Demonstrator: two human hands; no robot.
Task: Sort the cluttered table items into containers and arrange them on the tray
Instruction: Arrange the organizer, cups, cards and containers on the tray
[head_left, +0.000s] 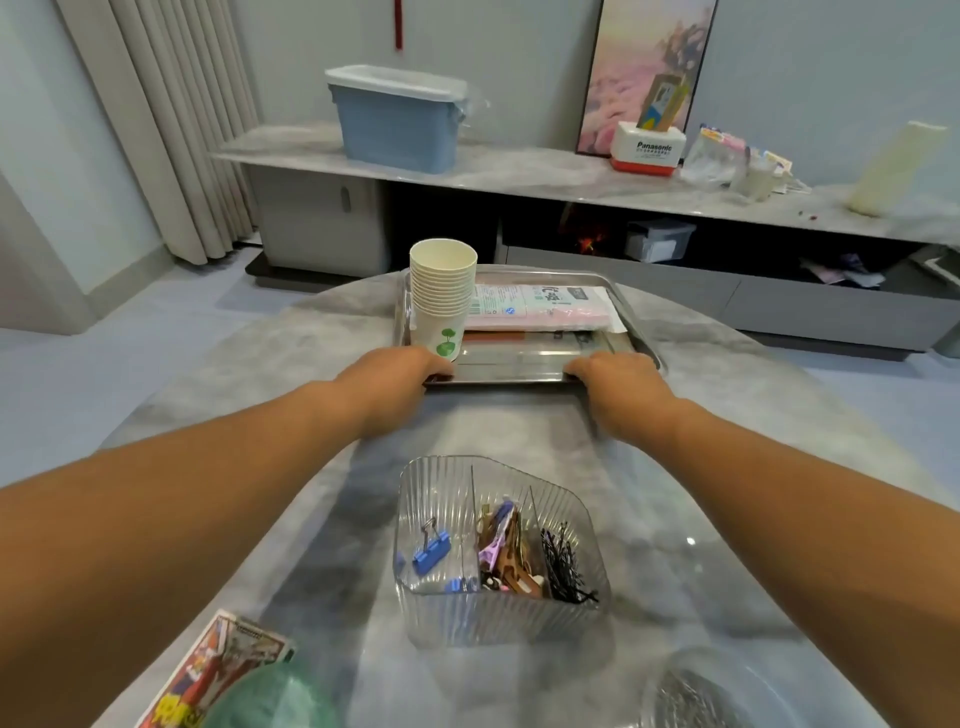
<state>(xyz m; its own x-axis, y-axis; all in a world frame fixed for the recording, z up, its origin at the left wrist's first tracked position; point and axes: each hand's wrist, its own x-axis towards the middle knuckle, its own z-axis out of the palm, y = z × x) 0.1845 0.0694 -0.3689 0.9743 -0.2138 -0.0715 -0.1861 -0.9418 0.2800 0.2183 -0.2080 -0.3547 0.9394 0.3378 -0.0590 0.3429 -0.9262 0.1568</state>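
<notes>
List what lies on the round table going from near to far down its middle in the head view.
Clear ribbed plastic organizer with three compartments → left hand and right hand gripping the steel tray's near rim → steel tray → pink flat packet.

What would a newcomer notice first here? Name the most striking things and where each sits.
Both hands, left hand and right hand, grip the near rim of the metal tray at mid-table. On the tray's left stands a tall stack of paper cups, beside a pink packet. Nearer the camera sits a clear divided organizer holding blue binder clips, hair clips and black pins.
</notes>
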